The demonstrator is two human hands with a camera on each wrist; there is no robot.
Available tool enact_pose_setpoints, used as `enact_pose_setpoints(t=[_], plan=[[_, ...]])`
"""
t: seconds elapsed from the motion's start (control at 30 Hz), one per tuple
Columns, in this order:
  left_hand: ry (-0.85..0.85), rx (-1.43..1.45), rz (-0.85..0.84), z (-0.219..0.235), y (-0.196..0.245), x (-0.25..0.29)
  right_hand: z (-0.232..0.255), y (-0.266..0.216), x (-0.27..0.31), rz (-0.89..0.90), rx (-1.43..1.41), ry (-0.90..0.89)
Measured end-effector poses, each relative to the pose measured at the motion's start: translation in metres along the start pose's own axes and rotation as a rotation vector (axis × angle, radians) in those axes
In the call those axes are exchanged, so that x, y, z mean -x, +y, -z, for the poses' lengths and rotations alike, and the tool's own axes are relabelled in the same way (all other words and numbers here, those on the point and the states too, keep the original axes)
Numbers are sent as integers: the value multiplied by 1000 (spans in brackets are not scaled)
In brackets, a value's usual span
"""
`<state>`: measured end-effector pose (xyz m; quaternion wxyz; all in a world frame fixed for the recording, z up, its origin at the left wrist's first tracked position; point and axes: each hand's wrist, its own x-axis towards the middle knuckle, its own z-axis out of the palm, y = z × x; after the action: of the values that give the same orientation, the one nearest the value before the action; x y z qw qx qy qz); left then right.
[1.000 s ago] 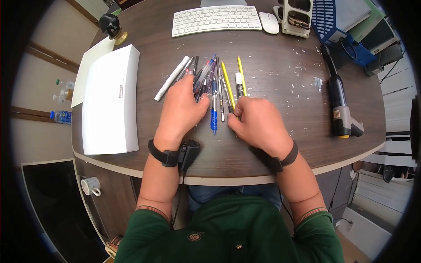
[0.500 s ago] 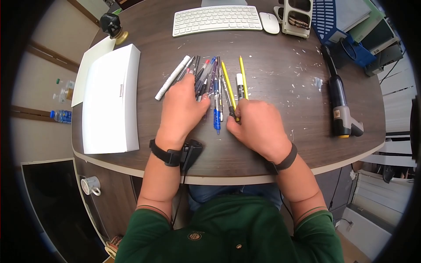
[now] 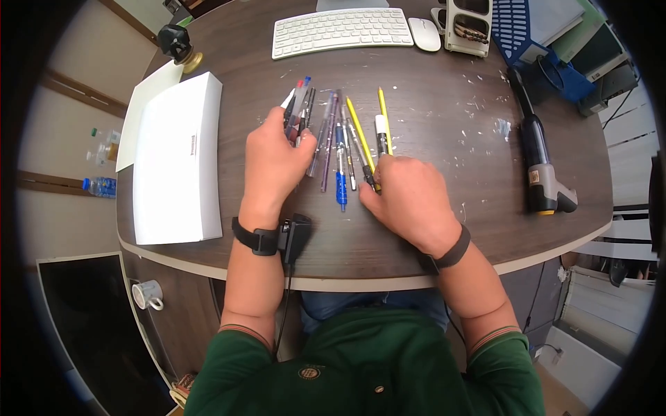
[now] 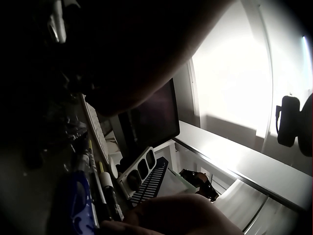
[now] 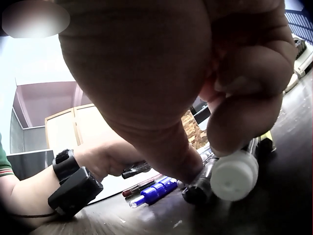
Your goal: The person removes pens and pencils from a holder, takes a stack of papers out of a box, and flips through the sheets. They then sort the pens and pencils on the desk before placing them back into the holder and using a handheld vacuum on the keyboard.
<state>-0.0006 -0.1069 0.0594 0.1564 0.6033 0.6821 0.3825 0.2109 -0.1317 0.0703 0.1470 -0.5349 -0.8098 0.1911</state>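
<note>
My left hand (image 3: 272,161) grips a bundle of pens (image 3: 302,101) with red, blue and black tips, and a white marker's end shows beside them. Between the hands lie a purple pen (image 3: 329,149), a clear blue pen (image 3: 340,188) and thin dark pens. My right hand (image 3: 416,202) has curled fingers around the lower ends of a white-capped black marker (image 3: 381,126) and yellow pencils (image 3: 358,123). In the right wrist view, the thumb and fingertips press at the marker's white end (image 5: 234,175); the blue pen (image 5: 157,191) lies apart from them.
White paper stack (image 3: 173,163) at left, with a black stamp (image 3: 175,41) behind it. A keyboard (image 3: 340,33), mouse (image 3: 424,35) and beige holder (image 3: 469,31) stand at the back. On the right are a handheld vacuum (image 3: 538,156) and a blue file rack (image 3: 512,29). White scraps dot the desk.
My left hand has shifted left with the pen bundle, drawing it away from the purple and clear pens, which stay behind. My right hand has moved slightly right and keeps its grip.
</note>
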Motion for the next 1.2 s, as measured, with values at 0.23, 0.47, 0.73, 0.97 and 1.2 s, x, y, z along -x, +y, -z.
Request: enact_pose_setpoints(t=[0.23,0.47,0.73,0.97,1.2], plan=[[-113,-129,-11,-2,0,1,-6,0,-1,9,5,89],[-68,-195,-102,-5,-8,2,-11,9,-8,-37,-195,167],[-74,-203,-130,-1,-10,2,-2,6,-12,-105,-450,141],[-114,-136,-66,5,-12,-2,1,5,-13,-134,-488,139],[-149,-79,-50,3,-14,-2,2,5,-13,-120,-492,133]])
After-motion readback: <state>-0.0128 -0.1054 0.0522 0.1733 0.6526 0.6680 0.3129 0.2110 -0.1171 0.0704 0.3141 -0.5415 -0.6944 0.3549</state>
